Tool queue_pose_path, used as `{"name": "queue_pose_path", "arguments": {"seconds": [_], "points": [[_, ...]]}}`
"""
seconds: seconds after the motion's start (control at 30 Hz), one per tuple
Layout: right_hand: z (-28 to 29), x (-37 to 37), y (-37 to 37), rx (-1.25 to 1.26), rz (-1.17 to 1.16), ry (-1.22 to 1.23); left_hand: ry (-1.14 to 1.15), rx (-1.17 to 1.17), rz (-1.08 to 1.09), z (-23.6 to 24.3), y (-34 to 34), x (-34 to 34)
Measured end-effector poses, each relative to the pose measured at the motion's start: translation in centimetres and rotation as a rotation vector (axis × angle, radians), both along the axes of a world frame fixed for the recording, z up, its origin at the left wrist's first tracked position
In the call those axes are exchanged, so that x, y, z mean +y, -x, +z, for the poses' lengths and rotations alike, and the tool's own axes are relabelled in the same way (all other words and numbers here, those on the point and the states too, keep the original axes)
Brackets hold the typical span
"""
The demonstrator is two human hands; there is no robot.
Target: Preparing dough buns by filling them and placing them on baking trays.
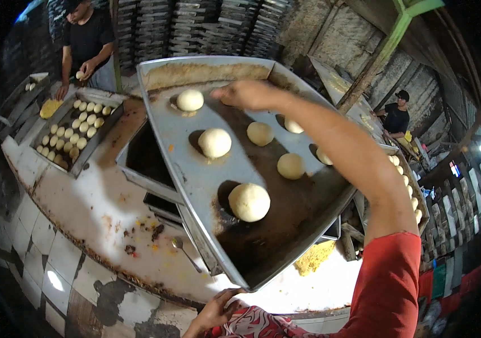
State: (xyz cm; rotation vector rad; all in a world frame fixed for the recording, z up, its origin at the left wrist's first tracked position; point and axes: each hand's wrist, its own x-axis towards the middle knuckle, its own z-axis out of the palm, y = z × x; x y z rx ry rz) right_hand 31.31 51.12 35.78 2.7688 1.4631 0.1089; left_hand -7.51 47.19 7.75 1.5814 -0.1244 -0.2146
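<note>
Head view. The right arm [336, 149], sleeved in red, rises from the lower right and slants across the large metal tray [178, 163] at centre. The right hand [246, 94] lies palm down above the tray's upper part, its fingers drawn together and pointing left, just beside a pale dough ball [190, 100]; from where I stand, I cannot tell whether they pinch anything beneath. The left hand [218, 311], lower centre, has its fingers bent against the tray's near corner; whether they grip it I cannot tell. Six further dough balls [214, 143] rest spaced apart on the tray, two partly behind the right arm.

The tray sits tilted over other metal pans [147, 155]. The pale tabletop [91, 208], curved by the lens, bears dark and coloured scraps [139, 234], a spoon [187, 254] and a yellow crumbly heap [315, 258]. At upper left, a co-worker [88, 42] in black holds a ball near a filled tray [117, 115]. Another person [396, 118] occupies the right, beyond a greenish post [376, 62]. Worn tiles [63, 267] cover the lower left.
</note>
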Motion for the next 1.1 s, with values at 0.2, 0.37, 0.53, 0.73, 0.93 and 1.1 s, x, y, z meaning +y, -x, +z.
{"name": "queue_pose_path", "arguments": {"seconds": [0.2,0.37,0.53,0.73,0.93,1.1], "points": [[16.1,-10.6,2.3,-0.338,0.044,-0.847,-0.086,-0.055,-0.051,1.8,-1.7,-2.4],[15.6,-31.1,5.9,-0.503,-0.083,-0.420,0.047,-0.107,-0.116,2.7,-4.2,-6.9],[5.0,-58.4,2.1,0.046,-0.639,0.280,-0.023,-0.044,-0.071,1.7,-5.2,-14.2],[-4.4,-71.9,-3.7,-0.019,-0.455,0.289,-0.079,-0.189,0.127,2.3,-3.6,-20.2],[0.6,-74.3,2.2,-0.208,-0.667,0.337,-0.033,-0.105,0.172,6.0,-3.4,-25.8],[-0.9,-58.6,20.5,-0.395,-0.482,-0.769,0.612,-0.273,0.176,5.9,-1.4,-28.0]]}}
